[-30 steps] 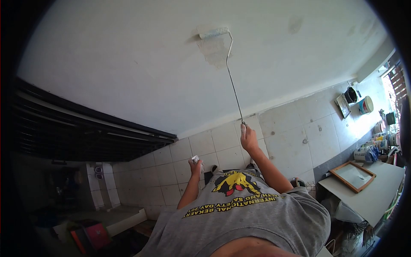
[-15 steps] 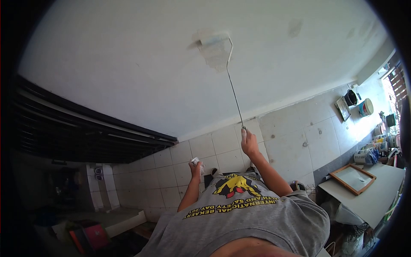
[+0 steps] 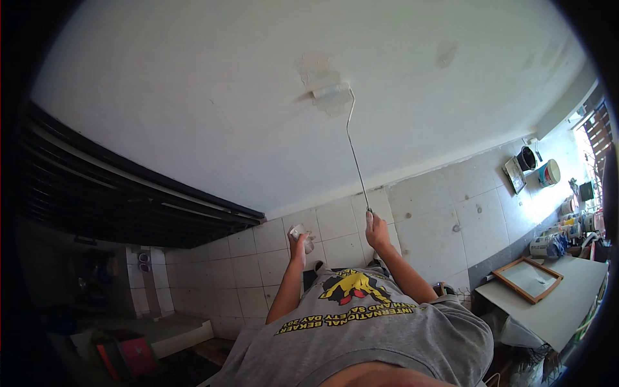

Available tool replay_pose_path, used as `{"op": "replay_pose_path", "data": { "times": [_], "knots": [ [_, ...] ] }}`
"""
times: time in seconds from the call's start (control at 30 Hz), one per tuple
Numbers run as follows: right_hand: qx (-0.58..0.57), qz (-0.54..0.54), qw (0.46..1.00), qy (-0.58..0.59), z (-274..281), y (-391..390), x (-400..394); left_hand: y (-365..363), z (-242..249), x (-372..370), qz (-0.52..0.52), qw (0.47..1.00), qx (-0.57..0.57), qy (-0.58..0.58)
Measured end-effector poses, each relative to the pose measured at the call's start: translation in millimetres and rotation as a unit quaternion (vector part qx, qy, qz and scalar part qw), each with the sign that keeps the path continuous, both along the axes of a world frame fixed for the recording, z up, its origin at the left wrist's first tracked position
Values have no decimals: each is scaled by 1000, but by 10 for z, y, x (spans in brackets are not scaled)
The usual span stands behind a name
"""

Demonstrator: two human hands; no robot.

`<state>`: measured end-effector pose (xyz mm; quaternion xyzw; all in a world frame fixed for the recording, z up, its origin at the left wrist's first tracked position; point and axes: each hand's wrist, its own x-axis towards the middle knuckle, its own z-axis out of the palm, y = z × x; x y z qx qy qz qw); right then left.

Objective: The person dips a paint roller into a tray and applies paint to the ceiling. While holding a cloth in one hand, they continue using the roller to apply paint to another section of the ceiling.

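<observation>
My right hand (image 3: 378,235) is wrapped round the handle of a long-framed paint roller (image 3: 331,91). Its thin metal rod runs up from my fist, and the pale sleeve lies against the white wall (image 3: 213,71). Under and around the sleeve is a damp-looking greyish patch (image 3: 314,64) with a ragged edge. Lower and to the left, my left hand (image 3: 296,248) is closed round a whitish, translucent crumpled thing (image 3: 307,239) that looks like thin plastic.
Black slatted metalwork (image 3: 142,180) runs along the wall's left end. Pale tiles (image 3: 271,238) cover the floor. At right are a paint tray (image 3: 514,175), a black bucket (image 3: 527,158), a white tub (image 3: 549,173) and a table (image 3: 509,295) with a wooden frame (image 3: 529,280).
The roller has moved down the wall, uncovering the upper part of the patch. My right hand has come lower with it. My left hand has risen slightly and turned, showing more of the whitish thing.
</observation>
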<state>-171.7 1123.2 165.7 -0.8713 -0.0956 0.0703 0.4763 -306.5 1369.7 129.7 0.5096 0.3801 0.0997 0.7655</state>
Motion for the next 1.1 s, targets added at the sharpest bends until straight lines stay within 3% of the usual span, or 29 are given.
{"op": "replay_pose_path", "data": {
  "times": [0.27, 0.57, 0.77, 1.1],
  "knots": [
    [13, -7, 998, -63, 562, 175, 399, -80, -177, 71, -18, 1000, 13, -18],
    [-96, -15, 995, -11, -458, -286, 283, -87, -6, -14, 8, 1000, -10, 2],
    [-137, -15, 990, 43, -609, -459, 68, 23, -135, -117, 28, 999, -37, -7],
    [-102, -12, 995, -9, -566, -449, 165, -6, -57, -81, 1, 1000, -12, 17]
  ]
}}
